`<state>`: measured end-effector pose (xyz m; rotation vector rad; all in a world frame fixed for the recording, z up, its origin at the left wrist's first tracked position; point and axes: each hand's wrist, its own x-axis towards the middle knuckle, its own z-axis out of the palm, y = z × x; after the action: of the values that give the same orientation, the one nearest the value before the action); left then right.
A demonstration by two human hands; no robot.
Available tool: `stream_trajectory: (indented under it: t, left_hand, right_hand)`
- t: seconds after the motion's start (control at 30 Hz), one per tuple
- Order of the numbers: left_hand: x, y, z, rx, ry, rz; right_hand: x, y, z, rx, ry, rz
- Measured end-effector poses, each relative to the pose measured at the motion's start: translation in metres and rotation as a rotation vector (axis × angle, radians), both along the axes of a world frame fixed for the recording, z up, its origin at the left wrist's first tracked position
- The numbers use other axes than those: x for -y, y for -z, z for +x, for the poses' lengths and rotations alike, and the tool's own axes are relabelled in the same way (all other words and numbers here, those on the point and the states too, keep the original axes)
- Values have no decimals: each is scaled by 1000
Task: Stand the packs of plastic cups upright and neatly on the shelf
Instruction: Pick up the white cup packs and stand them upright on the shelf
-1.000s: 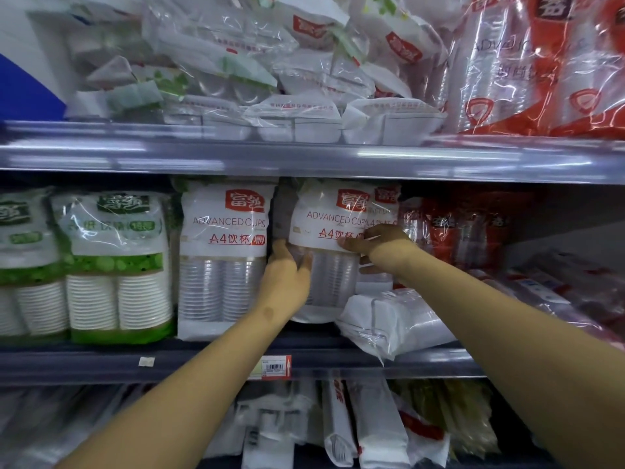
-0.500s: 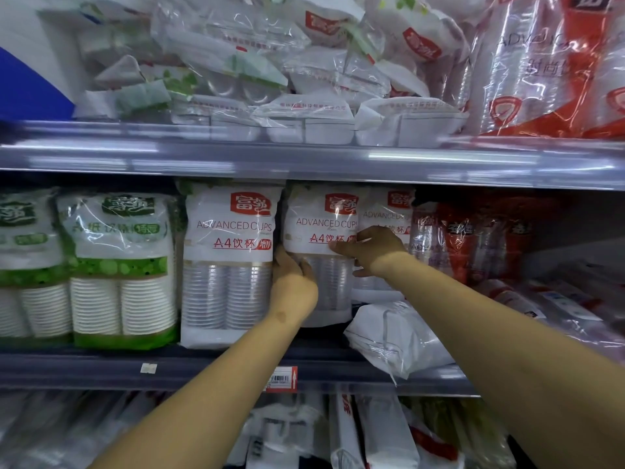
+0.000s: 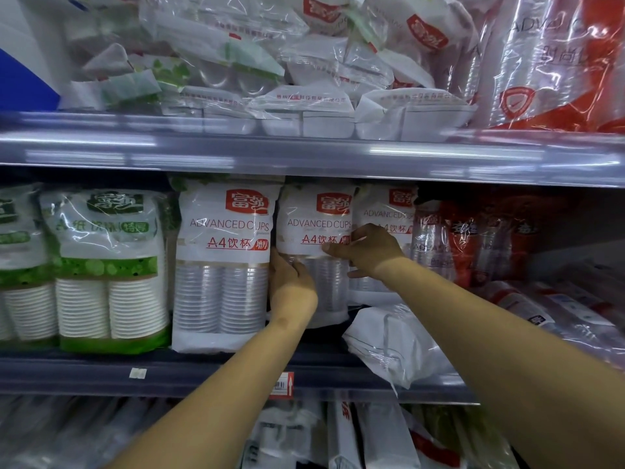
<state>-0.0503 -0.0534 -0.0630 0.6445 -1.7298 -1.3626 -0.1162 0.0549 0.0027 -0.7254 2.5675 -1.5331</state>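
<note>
Three white "ADVANCED CUPS" packs of clear plastic cups stand upright in a row on the middle shelf [image 3: 203,374]. The left pack [image 3: 221,265] stands free. The middle pack [image 3: 313,221] is held between both hands: my left hand [image 3: 291,286] grips its lower left side, and my right hand [image 3: 367,248] grips its right edge with the thumb across its front. The third pack [image 3: 389,208] stands behind my right hand, partly hidden. Another white pack [image 3: 392,343] lies flat on its side at the shelf's front right.
Green-labelled packs of paper cups [image 3: 108,265] stand at the left of the same shelf. Red cup packs [image 3: 473,238] stand and lie at the right. The upper shelf [image 3: 304,154] holds a loose heap of packs. More packs fill the shelf below.
The middle pack has gone from tilted to upright and closer to the left pack, both hands staying on it. The camera has moved nearer to the shelf.
</note>
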Motion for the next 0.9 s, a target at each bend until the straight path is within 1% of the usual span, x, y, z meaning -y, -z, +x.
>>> stream_trajectory:
  t: [0.13, 0.27, 0.37, 0.47, 0.57, 0.73, 0.9]
  left_hand:
    - [2, -1, -2, 33, 4, -6]
    - [1, -1, 0, 25, -12, -7]
    - [-3, -4, 4, 7, 1, 36]
    - [-5, -9, 9, 27, 9, 59]
    - [-10, -10, 17, 61, 36, -42]
    - [-21, -19, 29, 61, 91, -85]
    - [-39, -39, 51, 102, 148, -228]
  right_hand:
    - [1, 2, -2, -3, -10, -3]
    - [4, 5, -2, -18, 4, 9]
    - [6, 6, -2, -22, 8, 9]
    - [6, 5, 1, -34, 12, 33]
    - [2, 3, 8, -53, -9, 72]
    - [-11, -7, 16, 1, 6, 43]
    - [-36, -20, 23, 36, 45, 20]
